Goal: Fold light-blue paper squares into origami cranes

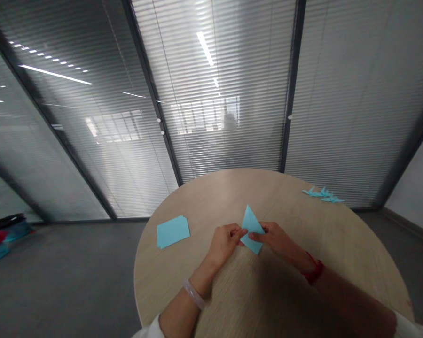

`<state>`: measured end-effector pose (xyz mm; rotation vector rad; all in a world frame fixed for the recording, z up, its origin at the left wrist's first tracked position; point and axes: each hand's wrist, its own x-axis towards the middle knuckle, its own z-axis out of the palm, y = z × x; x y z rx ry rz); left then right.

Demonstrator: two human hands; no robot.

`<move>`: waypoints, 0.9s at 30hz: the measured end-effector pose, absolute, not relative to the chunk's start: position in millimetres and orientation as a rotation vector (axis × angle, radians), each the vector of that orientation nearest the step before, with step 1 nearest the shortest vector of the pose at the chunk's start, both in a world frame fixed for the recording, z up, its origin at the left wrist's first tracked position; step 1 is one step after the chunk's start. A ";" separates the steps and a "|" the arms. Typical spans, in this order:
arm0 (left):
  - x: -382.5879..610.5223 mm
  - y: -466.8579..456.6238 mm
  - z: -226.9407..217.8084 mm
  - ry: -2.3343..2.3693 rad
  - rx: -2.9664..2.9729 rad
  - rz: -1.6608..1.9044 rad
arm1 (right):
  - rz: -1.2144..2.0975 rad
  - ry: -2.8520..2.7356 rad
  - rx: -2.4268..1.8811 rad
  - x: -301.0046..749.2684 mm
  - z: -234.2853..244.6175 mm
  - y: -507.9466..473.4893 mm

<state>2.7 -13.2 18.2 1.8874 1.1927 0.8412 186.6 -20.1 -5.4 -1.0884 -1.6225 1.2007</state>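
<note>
Both hands meet above the middle of a round, pale wood-grain desk (232, 291), and between them they pinch a folded piece of light blue paper (251, 224). The paper forms a narrow pointed shape, its upper tip rising away from the person and its lower tip hanging just below the fingers, so it is held slightly off the desk surface rather than lying flat on it. The left hand (224, 241) closes its fingertips on the paper's left edge, and a pale, translucent bangle (193, 294) circles that wrist. The right hand (277, 239) grips the paper's right edge with thumb and fingers, and a red band (314, 272) sits on that wrist. To the left of the hands, well apart from them, a small stack of flat light blue sheets (173, 231) lies on the desk. At the far right edge of the desk rests a little cluster of folded light blue paper figures (323, 194); their exact form is too small to tell. Behind the desk stands a glass wall with closed horizontal blinds (215, 94), and grey floor (63, 281) surrounds the desk.
</note>
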 end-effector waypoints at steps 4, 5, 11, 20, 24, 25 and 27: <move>1.4 -16.4 21.7 1.222 1.971 0.866 | 1.220 -1.594 -1.061 185.0 -4.0 -21.3; 1.4 -17.5 22.8 1.223 1.983 0.874 | 1.226 -1.584 -1.049 184.5 -3.0 -22.0; 1.6 -18.8 23.7 1.194 1.983 0.911 | 1.162 -1.543 -1.090 183.0 2.1 -24.2; -0.3 -16.0 22.6 1.187 2.162 0.890 | 1.170 -1.474 -1.141 185.0 4.4 -24.6; 0.7 -17.7 24.4 1.209 2.215 0.911 | 1.195 -1.450 -1.133 183.7 3.6 -25.2; 0.9 -18.0 24.5 1.212 2.219 0.913 | 1.206 -1.446 -1.125 183.4 3.9 -25.7; 0.9 -18.1 24.3 1.214 2.219 0.916 | 1.226 -1.442 -1.115 182.6 5.9 -27.2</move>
